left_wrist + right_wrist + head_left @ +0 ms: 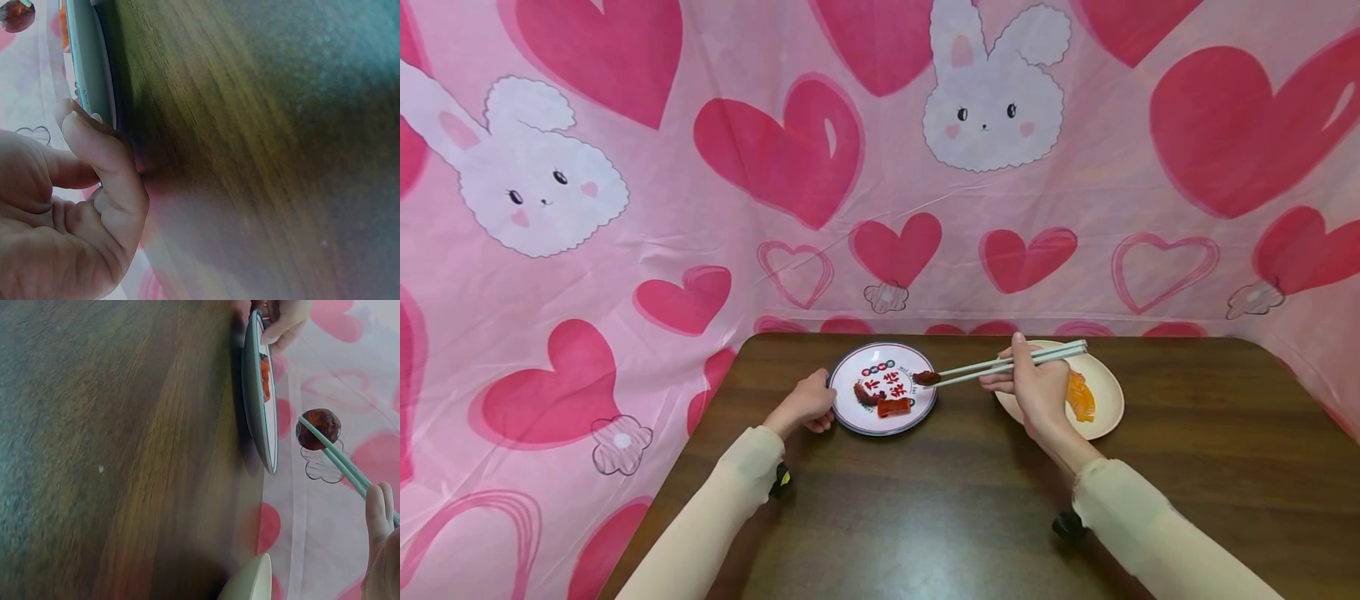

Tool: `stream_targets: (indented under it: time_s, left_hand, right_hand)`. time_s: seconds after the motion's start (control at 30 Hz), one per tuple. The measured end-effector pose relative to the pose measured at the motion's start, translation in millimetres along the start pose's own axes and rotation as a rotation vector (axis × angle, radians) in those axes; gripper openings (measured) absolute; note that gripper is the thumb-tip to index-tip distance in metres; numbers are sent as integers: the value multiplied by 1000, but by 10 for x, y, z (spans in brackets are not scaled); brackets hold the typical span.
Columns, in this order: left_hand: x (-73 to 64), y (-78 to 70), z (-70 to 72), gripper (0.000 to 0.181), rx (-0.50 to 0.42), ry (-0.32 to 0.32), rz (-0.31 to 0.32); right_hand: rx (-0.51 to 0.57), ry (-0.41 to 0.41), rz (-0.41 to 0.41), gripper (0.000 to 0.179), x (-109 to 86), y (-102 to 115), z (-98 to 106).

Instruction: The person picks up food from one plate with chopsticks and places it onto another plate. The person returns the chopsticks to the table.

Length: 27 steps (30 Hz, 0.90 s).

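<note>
My left hand (810,401) pinches the left rim of a white plate (850,367) with a dark edge and red lettering. On that plate lie a dark brown piece of food (867,394) and a reddish-brown one (893,407). My right hand (1033,383) holds pale green chopsticks (977,367). Between their tips is a glossy dark brown morsel (319,429), raised above the plate's right side. Beneath the right hand stands a cream plate (1108,408) bearing yellow-orange food (1081,398), partly hidden by the hand.
Both plates stand on a brown wooden table (925,517), near its far edge. Behind it hangs a pink cloth (820,267) printed with hearts and rabbits. Bare tabletop lies between the plates and towards the front.
</note>
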<state>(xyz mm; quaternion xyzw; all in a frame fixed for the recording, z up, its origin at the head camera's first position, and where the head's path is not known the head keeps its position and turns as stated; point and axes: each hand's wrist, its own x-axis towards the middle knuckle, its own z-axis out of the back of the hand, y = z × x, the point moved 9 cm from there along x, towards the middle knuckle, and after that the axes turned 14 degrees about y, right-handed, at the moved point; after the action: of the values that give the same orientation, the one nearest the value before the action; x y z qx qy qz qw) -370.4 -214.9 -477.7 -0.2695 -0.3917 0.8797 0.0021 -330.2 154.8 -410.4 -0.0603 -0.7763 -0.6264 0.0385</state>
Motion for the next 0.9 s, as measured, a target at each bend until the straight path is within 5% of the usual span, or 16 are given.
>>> stream_targets:
  time_s: [0.9]
  left_hand:
    - [-2, 5, 6, 42, -2, 3, 15]
  right_hand:
    - [-46, -9, -54, 52, 162, -254, -178]
